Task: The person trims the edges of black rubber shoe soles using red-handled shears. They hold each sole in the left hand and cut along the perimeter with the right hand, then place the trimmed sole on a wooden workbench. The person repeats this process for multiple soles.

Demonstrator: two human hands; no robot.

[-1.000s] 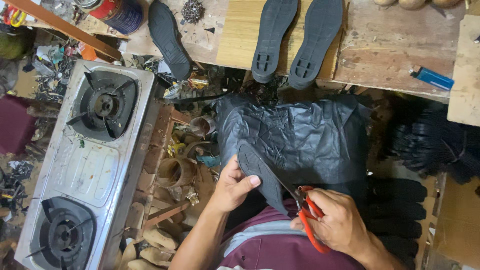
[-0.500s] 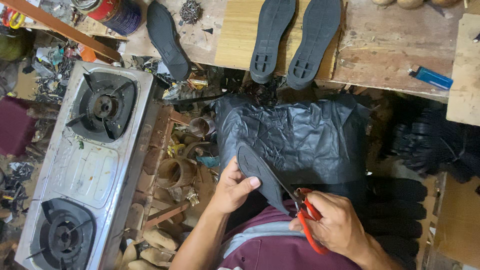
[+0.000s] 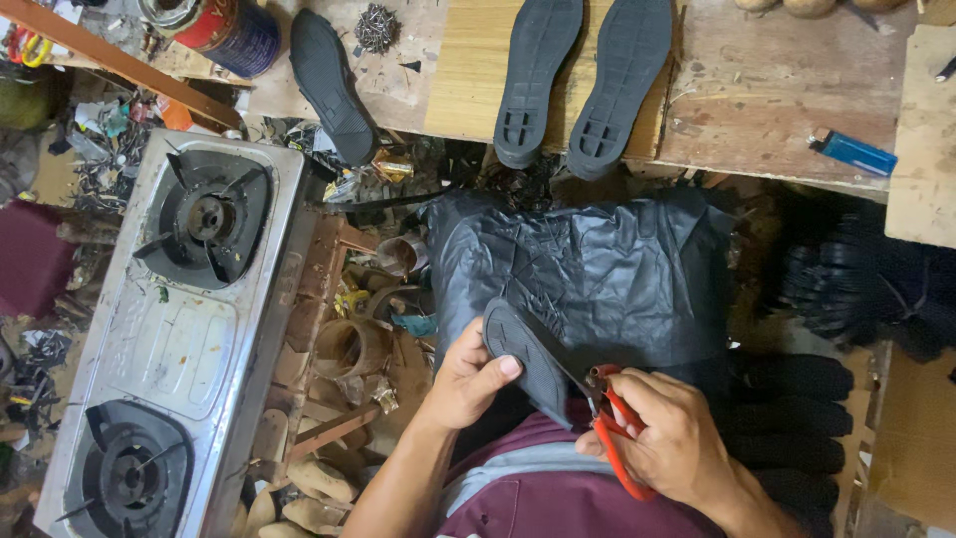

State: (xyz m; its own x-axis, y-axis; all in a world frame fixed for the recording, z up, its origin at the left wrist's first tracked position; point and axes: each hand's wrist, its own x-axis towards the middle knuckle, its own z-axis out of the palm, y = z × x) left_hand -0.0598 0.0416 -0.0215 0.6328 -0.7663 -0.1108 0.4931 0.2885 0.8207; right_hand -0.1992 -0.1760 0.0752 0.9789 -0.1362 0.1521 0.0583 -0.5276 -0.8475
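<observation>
My left hand (image 3: 466, 384) grips a dark rubber shoe sole (image 3: 528, 359) near its rounded end, thumb pressed flat on the upper face and the other fingers curled underneath it, so the sole slants down from upper left towards my lap. My right hand (image 3: 677, 443) is clenched around the red handles of a pair of cutters (image 3: 612, 423), whose metal nose meets the lower edge of the sole; whether the blades are biting into the rubber or only touching it I cannot tell. Both hands sit just above my maroon shirt (image 3: 538, 498), and right behind the sole a crumpled black plastic bag (image 3: 588, 269) spreads across the space in front of me. To my left stands a steel two-burner gas stove (image 3: 169, 329), with scraps and small tins lying between it and the bag. Further ahead, on the wooden workbench (image 3: 767, 110), two black soles (image 3: 588, 80) lie side by side, tread up, and a third sole (image 3: 329, 80) lies apart to their left near a red and blue can (image 3: 224, 30). A blue lighter (image 3: 851, 152) rests on the bench to the right.
</observation>
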